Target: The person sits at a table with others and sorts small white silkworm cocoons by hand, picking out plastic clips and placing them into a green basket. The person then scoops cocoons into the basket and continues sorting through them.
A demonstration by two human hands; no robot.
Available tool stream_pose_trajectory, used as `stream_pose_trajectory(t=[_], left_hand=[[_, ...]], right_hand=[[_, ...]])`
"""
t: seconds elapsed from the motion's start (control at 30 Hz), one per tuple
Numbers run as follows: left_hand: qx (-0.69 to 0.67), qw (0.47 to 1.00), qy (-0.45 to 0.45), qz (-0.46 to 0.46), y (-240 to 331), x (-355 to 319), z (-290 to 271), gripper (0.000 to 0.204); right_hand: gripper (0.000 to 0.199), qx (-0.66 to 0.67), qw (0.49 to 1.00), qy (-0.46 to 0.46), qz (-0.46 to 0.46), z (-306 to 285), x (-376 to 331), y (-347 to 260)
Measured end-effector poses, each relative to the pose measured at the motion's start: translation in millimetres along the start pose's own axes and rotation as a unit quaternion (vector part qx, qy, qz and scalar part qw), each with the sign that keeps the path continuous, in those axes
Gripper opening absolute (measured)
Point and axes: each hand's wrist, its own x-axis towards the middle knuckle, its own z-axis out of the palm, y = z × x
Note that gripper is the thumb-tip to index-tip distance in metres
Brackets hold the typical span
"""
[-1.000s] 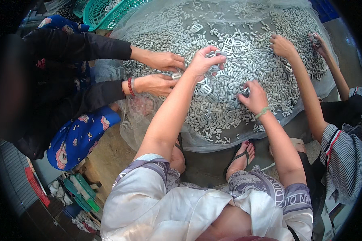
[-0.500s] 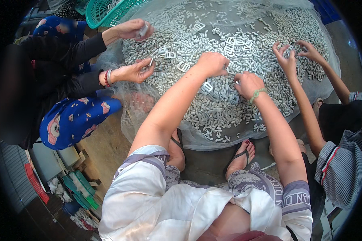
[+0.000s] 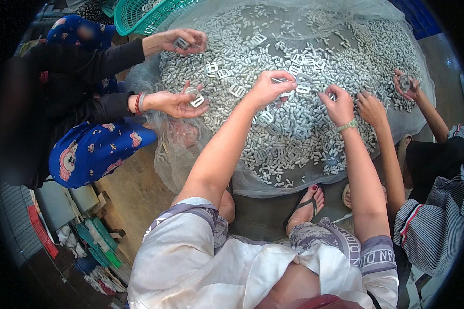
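Note:
My left hand (image 3: 267,91) is closed, pinching a pale slide buckle (image 3: 280,81) between thumb and fingers over the heap. To its right, my right hand (image 3: 340,108) is also closed, with a small greyish piece at the fingertips that I cannot make out. Beneath both hands spreads a heap of small grey, pellet-like pieces (image 3: 309,126) on a sheer mesh sheet (image 3: 172,167). Among the pieces lie several loose buckles: a white buckle (image 3: 237,90) left of my left hand, another buckle (image 3: 265,118) just below it, and a cluster of buckles (image 3: 300,60) beyond.
On the left, a person's upper hand (image 3: 191,41) and lower hand (image 3: 172,104) each hold a buckle. Another person's hands (image 3: 372,109) (image 3: 408,86) work on the right, one close to my right hand. A green basket (image 3: 144,18) and blue crate (image 3: 416,18) stand at the far side.
My hands have moved apart, the right one shifting right. The left person's lower hand has opened out under a buckle. The right person's hands have separated, one reaching the heap beside my right hand.

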Motion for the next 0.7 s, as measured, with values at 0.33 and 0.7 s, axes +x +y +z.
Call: stream_pose_trajectory(t=[0.33, 0.7], left_hand=[[-0.015, 0.997, 0.042, 0.058, -14, 14, 31, 0.016], [-0.558, 0.825, 0.082, 0.034, -29, 20, 86, 0.036]], right_hand=[[0.031, 0.683, 0.675, -0.058, 0.272, 6, 8, -26], [0.041, 0.508, 0.855, 0.055, 0.09, 28, 11, -62]])
